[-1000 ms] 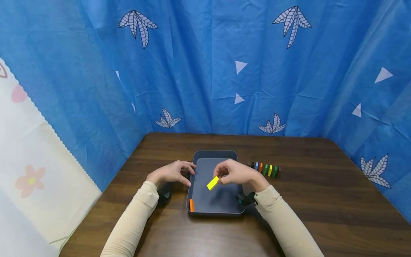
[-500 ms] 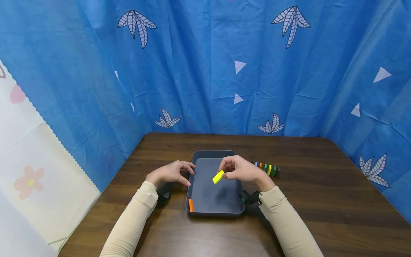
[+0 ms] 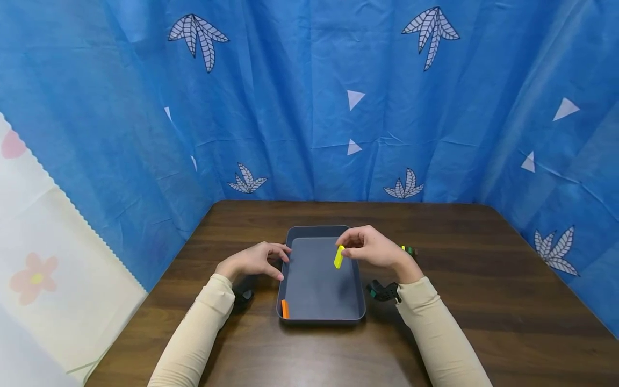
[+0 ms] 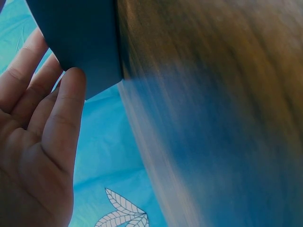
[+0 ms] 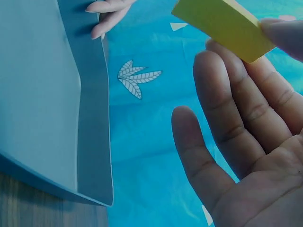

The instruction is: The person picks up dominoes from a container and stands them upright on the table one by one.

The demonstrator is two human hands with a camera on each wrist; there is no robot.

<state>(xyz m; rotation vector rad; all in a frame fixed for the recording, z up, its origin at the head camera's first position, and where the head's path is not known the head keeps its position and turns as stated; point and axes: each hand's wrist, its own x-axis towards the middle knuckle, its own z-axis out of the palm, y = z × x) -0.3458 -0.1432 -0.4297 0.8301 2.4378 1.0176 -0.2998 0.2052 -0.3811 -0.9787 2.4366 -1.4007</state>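
Observation:
A yellow domino-shaped block [image 3: 339, 257] is pinched between the thumb and fingers of my right hand [image 3: 374, 248], above the right side of a dark grey tray [image 3: 321, 290]. The right wrist view shows the yellow block [image 5: 227, 28] held tilted, with the other fingers spread loosely below it. My left hand [image 3: 253, 260] rests at the tray's left rim, thumb and fingers apart and lightly bent. In the left wrist view the left thumb [image 4: 71, 94] lies against the tray's outer wall [image 4: 90, 42]. An orange block [image 3: 285, 309] stands in the tray's near left corner.
Beyond the right wrist, a few blocks in yellow and green [image 3: 410, 250] show on the brown wooden table [image 3: 459, 290]; the hand hides others in that row. A blue curtain [image 3: 290, 107] hangs behind the table, and a white flowered cloth [image 3: 53, 279] at the left.
My right hand has moved right and away from me with the yellow block, which now hangs more upright. It covers more of the block row. The left hand stays at the rim.

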